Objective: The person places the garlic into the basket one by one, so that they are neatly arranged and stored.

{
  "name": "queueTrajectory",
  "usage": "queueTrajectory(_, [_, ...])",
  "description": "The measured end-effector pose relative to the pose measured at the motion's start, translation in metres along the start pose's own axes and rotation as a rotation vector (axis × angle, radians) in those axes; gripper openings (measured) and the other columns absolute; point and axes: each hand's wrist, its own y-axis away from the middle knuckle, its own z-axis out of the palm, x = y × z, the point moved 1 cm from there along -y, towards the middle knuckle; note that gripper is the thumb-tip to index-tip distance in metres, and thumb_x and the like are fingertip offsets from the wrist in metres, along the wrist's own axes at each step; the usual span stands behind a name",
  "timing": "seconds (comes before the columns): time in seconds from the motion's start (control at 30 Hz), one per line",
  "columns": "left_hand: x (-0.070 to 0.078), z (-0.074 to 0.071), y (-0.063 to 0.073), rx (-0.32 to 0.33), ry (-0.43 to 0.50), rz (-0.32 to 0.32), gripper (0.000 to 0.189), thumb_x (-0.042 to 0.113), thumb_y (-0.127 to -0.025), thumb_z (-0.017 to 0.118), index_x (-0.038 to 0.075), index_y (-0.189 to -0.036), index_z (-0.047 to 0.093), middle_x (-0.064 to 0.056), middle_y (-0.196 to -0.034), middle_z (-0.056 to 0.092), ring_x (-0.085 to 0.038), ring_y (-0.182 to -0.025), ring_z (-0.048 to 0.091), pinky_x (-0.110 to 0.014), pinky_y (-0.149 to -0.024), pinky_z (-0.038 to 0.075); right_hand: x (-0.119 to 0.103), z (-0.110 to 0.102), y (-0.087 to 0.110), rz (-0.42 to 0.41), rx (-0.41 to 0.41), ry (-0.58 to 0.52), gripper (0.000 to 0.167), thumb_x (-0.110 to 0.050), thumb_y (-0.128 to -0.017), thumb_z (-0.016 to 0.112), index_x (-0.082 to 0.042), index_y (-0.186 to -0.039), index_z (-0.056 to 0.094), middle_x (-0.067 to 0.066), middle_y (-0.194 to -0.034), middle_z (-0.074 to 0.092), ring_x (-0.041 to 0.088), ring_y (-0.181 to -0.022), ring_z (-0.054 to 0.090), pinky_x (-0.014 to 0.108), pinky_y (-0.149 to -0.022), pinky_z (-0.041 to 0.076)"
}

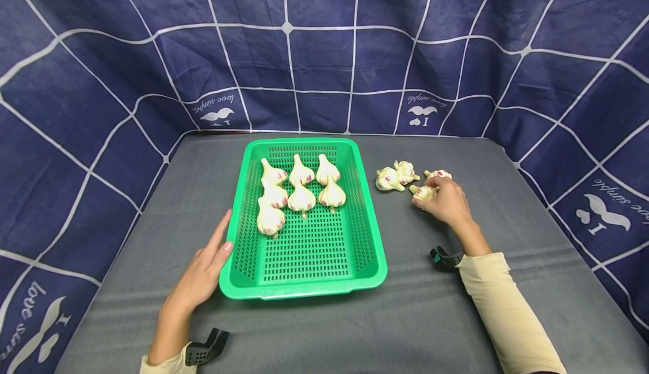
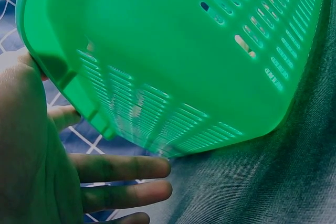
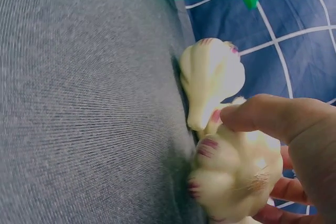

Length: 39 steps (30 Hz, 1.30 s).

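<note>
Nearest, the left hand (image 1: 200, 272) is resting against the left side of the green basket (image 1: 304, 290), fingers mostly straight, thumb touching the rim; light pressure should be enough for steadying it. Seven bulbs (image 1: 301, 199) are lying inside, leaving bare floor at the near right. Farther off, right of the basket, the right hand (image 1: 448, 202) is pinching a garlic bulb (image 1: 423, 193) between thumb and curled fingers; whether it is clearing the bench (image 1: 416, 317) is hard to tell. The step seems to be picking it up: gripping the fat body rather than the neck should stop it rolling, and lifting straight up should avoid nudging its neighbours. Three loose bulbs (image 1: 389, 179) are lying close by, and a blue curtain (image 1: 324, 58) is hanging behind.
</note>
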Motion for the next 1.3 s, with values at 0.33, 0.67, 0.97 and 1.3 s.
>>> queueTrajectory(0.33, [0.0,0.0,0.0,0.006,0.005,0.014,0.059,0.018,-0.107,0.039,0.026,-0.16,0.015,-0.017,-0.158,0.03,-0.04,-0.134,0.037,-0.009,-0.101,0.022,-0.009,-0.01,0.01,-0.034,0.02,-0.108,0.047,-0.023,-0.071,0.089,0.001,-0.105,0.067,0.021,-0.102,0.068,0.039,-0.092,0.064,0.052,-0.078,0.047])
queueTrajectory(0.67, [0.0,0.0,0.0,0.008,0.006,0.012,0.059,0.018,-0.107,0.039,0.026,-0.16,0.015,-0.018,-0.157,0.031,-0.041,-0.134,0.038,-0.01,-0.101,0.023,-0.013,-0.014,0.014,-0.03,0.077,-0.25,0.043,-0.018,-0.074,0.088,0.002,-0.106,0.066,0.019,-0.108,0.066,0.038,-0.091,0.066,0.043,-0.076,0.051])
queueTrajectory(0.97, [0.0,0.001,0.001,0.003,0.013,0.005,0.059,0.019,-0.107,0.039,0.025,-0.16,0.015,-0.016,-0.158,0.031,-0.039,-0.134,0.037,-0.009,-0.1,0.022,-0.019,-0.016,0.012,-0.042,0.133,-0.395,0.045,-0.009,-0.075,0.085,0.005,-0.114,0.068,0.018,-0.109,0.068,0.007,-0.078,0.061,0.023,-0.068,0.051])
queueTrajectory(1.3, [0.0,0.001,0.0,0.002,0.018,0.008,0.059,0.018,-0.107,0.039,0.025,-0.16,0.015,-0.017,-0.158,0.029,-0.04,-0.135,0.035,-0.008,-0.1,0.021,-0.043,-0.024,0.015,-0.037,0.099,-0.594,0.052,0.006,-0.078,0.076,0.014,-0.126,0.059,0.028,-0.108,0.067,-0.001,-0.085,0.061,0.016,-0.074,0.052])
